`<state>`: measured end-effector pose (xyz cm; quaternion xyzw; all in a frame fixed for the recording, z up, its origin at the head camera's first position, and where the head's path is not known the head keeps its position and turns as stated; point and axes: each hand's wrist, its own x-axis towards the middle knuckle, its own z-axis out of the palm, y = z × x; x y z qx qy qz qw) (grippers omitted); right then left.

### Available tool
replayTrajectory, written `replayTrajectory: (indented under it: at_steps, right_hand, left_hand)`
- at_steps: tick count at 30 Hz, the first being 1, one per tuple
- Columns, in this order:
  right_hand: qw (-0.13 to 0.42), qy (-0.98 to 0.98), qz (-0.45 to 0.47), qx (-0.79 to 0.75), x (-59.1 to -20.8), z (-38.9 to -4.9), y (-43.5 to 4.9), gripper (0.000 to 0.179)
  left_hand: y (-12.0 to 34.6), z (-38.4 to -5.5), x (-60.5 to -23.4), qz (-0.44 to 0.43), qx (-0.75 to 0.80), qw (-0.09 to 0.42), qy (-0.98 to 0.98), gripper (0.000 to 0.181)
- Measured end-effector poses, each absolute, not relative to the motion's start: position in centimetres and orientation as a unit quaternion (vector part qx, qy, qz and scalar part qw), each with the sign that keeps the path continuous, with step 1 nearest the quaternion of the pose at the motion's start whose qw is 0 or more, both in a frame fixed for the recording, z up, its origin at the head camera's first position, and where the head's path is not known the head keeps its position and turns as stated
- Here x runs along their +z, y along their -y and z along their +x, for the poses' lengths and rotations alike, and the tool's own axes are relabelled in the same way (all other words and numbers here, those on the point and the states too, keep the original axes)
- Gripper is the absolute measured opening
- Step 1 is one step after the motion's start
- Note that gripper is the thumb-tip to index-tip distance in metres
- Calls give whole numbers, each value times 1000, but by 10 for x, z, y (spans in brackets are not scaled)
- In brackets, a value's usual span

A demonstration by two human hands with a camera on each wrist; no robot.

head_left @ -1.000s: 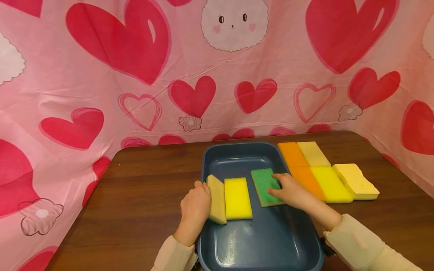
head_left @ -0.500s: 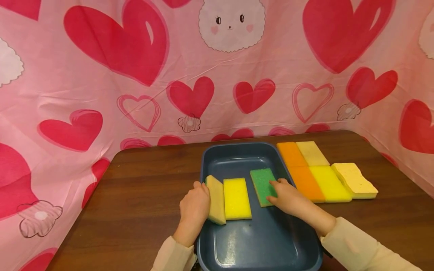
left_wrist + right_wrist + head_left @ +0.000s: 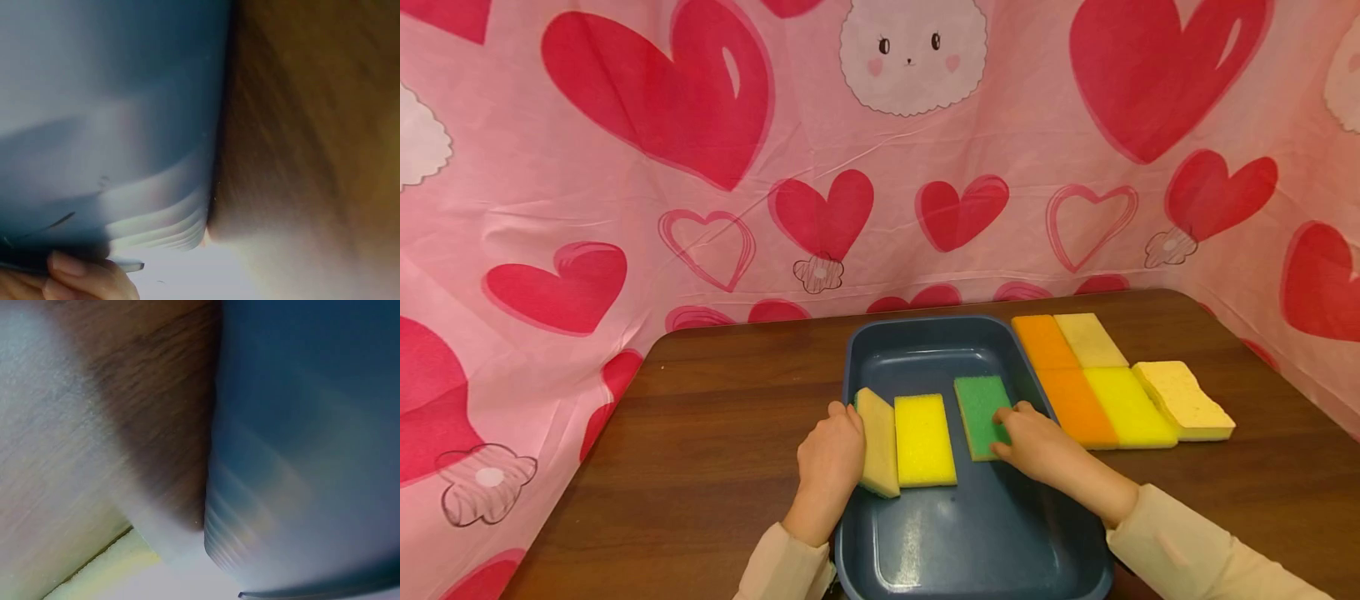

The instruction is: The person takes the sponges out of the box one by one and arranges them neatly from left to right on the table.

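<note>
A blue baking tray (image 3: 955, 546) sits on the table with sponges in it. My left hand (image 3: 832, 450) grips the tray's left rim; in the left wrist view its curled fingers (image 3: 94, 275) show at the rim from outside. Beside it a pale yellow sponge (image 3: 877, 442) with a green side leans tilted against the left wall. A bright yellow sponge (image 3: 925, 440) lies flat to its right. Farther right, my right hand (image 3: 1036, 440) pinches the right edge of a green-topped sponge (image 3: 979, 408); part of that sponge is hidden under the fingers.
Right of the tray lie two orange sponges (image 3: 1075, 400), a pale yellow sponge (image 3: 1090, 339), a bright yellow sponge (image 3: 1131, 408) and a wavy cream sponge (image 3: 1183, 400). The brown wooden table (image 3: 715, 433) ends at a pink heart-patterned cloth (image 3: 722, 150).
My right hand has moved slightly left and down, with its fingers drawing in on the green-topped sponge, which has shifted a little. The left hand stays where it was.
</note>
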<state>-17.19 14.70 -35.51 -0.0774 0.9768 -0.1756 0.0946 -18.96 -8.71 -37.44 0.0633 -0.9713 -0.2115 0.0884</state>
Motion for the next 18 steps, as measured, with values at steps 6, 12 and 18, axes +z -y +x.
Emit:
replayTrajectory:
  at_steps: [6, 12, 18]
  right_hand:
    - [98, -977, -77, -171, -356, -168, -146, 28]
    - [95, -978, -74, -172, -357, -169, -147, 30]
    - [99, -972, -47, -206, -357, -172, -147, 43]
  left_hand:
    - [88, -190, -376, 61, -212, 90, 971, 27]
    - [87, -190, -375, 62, -214, 86, 971, 27]
    - [88, -190, -375, 63, -215, 86, 971, 27]
